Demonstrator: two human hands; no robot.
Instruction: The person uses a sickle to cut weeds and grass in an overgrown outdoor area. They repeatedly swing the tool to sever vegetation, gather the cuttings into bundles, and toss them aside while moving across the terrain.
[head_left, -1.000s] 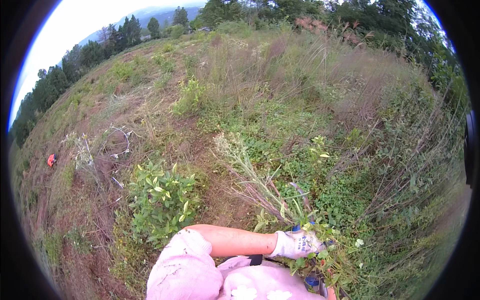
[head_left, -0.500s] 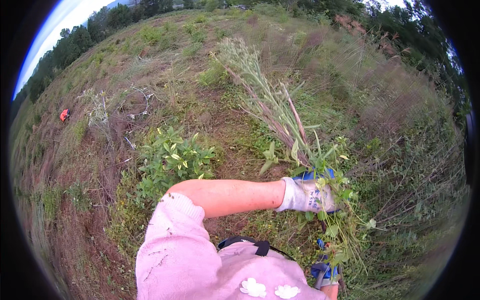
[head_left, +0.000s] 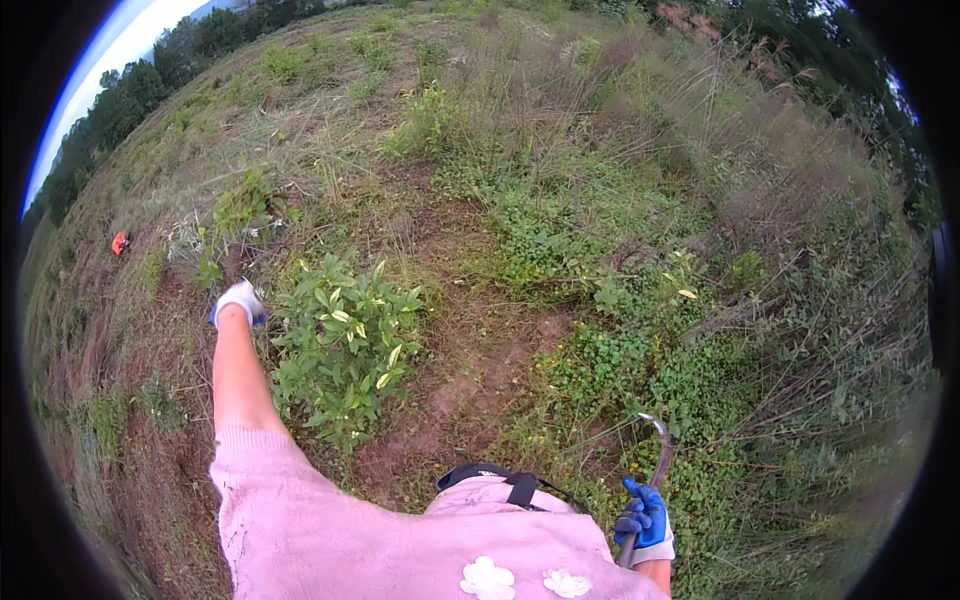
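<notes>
My left hand (head_left: 238, 303), in a white and blue work glove, is stretched far out to the left. Its fingers are turned away and smeared by motion. Just beyond it is a blurred clump of green weeds (head_left: 245, 205); I cannot tell whether the hand still touches any of it. At the lower right my right hand (head_left: 645, 522), in a blue-palmed glove, is wrapped round the handle of a sickle (head_left: 662, 455). The sickle's curved tip points up and left, above low green growth.
A leafy bush (head_left: 345, 340) with pale new leaves stands between my arms, beside a strip of bare reddish soil (head_left: 470, 400). Dense tall grass (head_left: 800, 270) covers the right side. An orange-red object (head_left: 120, 243) lies far left.
My left arm has swung from the right across to the far left, carrying the bundle of cut weeds away from my right side. The sickle in my right hand now shows fully.
</notes>
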